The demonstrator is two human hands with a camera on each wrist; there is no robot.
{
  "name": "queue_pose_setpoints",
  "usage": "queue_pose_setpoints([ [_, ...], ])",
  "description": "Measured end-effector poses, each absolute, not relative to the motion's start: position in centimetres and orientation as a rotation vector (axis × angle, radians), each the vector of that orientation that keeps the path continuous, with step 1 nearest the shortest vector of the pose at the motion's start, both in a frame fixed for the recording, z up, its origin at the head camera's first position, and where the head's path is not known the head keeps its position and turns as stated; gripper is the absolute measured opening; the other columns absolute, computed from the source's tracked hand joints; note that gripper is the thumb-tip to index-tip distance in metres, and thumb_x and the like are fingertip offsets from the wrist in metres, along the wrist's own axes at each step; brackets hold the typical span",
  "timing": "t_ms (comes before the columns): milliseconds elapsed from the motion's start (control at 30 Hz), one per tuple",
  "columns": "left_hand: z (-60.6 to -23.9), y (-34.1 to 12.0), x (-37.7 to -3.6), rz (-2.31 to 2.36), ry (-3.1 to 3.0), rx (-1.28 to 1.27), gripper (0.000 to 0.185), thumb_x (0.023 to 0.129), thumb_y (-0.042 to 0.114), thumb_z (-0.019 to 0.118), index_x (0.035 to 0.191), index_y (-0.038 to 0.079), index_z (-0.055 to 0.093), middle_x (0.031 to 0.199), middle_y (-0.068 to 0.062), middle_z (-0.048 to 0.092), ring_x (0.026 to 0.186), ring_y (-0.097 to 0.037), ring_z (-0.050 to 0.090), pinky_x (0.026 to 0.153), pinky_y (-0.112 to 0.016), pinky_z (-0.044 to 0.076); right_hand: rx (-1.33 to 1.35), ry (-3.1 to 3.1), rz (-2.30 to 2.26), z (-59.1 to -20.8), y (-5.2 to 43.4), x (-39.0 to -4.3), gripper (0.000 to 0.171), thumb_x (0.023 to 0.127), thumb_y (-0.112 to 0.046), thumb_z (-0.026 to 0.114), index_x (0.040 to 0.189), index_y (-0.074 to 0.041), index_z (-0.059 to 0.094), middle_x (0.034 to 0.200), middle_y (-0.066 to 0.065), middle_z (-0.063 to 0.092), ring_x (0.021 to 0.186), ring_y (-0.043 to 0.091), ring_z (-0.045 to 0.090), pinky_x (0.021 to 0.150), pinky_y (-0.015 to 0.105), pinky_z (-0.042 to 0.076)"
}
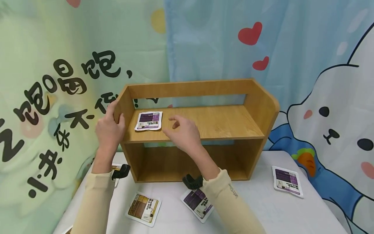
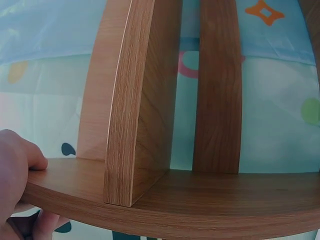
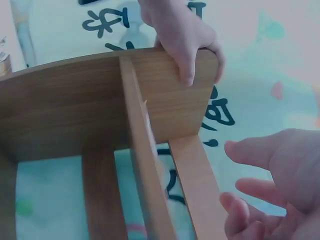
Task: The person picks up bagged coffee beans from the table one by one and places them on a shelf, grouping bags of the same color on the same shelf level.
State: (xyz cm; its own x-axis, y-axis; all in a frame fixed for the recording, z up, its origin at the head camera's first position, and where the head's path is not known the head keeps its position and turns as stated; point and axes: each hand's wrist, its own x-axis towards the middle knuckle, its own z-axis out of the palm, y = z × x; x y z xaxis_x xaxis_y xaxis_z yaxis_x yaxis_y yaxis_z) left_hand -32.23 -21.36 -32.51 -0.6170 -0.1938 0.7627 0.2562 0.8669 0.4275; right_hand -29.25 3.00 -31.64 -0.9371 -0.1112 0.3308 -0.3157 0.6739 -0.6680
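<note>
While my left hand (image 1: 109,128) gripped the left side panel of the wooden shelf (image 1: 204,122), thumb on the inner face and fingers wrapped round the rounded front corner, my right hand (image 1: 184,133) hovered over the upper board with its fingers loose and spread, holding nothing. The purple packet (image 1: 148,121) lay flat on that upper board, close to its left end and near the front edge, just to the left of my right fingertips and apart from them. Its long axis ran roughly from the front edge toward the back rail, tilted slightly. My right hand was the free one near the packet; my left was close too, but busy on the panel. From the right wrist view I saw my left fingers (image 3: 187,50) curled over the panel's top corner, and my own right fingers (image 3: 255,155) open beside the back rail. More packets lay on the table (image 1: 263,208) below, near its front edge.
</note>
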Motion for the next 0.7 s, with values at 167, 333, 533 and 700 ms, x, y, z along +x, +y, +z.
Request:
queue_pose_setpoints([
  [167,-32.5,-21.9,-32.1,-0.633,-2.138,-0.01,0.042,0.094,0.017,0.061,0.135,0.015,0.053,0.1,-0.027,0.068,0.08,-0.046,0.066,0.062,-0.053,0.053,0.402,-2.695,1.085,-35.6,7.2,-25.7,0.035,0.084,-0.029,0.077,0.115,-0.016,0.069,0.085,-0.003,0.063,0.068,0.016,0.053,0.058,0.031,0.042],
  [333,-32.6,-21.8,-31.9,-0.647,-2.147,-0.01,0.043,0.094,0.016,0.06,0.136,0.014,0.052,0.102,-0.027,0.068,0.082,-0.046,0.066,0.065,-0.054,0.054,0.304,-2.801,1.065,-40.1,10.8,-24.2,0.029,0.082,-0.025,0.079,0.108,-0.016,0.071,0.08,-0.005,0.06,0.068,0.015,0.051,0.057,0.031,0.041],
  [533,-32.8,-21.3,-31.8,-0.639,-2.155,-0.045,0.043,0.093,0.013,0.061,0.135,0.012,0.052,0.101,-0.027,0.068,0.08,-0.047,0.066,0.064,-0.054,0.053,0.29,-2.901,1.077,-45.4,14.5,-23.1,0.025,0.079,-0.018,0.081,0.102,-0.014,0.072,0.088,-0.003,0.066,0.077,0.015,0.058,0.065,0.033,0.048],
  [700,-32.7,-21.1,-31.8,-0.651,-2.135,-0.057,0.043,0.094,0.015,0.06,0.136,0.015,0.052,0.101,-0.027,0.068,0.077,-0.046,0.066,0.059,-0.055,0.052,0.432,-2.882,1.076,-48.6,16.7,-23.0,0.032,0.077,-0.014,0.082,0.106,-0.008,0.071,0.1,0.006,0.068,0.09,0.028,0.062,0.077,0.043,0.051],
])
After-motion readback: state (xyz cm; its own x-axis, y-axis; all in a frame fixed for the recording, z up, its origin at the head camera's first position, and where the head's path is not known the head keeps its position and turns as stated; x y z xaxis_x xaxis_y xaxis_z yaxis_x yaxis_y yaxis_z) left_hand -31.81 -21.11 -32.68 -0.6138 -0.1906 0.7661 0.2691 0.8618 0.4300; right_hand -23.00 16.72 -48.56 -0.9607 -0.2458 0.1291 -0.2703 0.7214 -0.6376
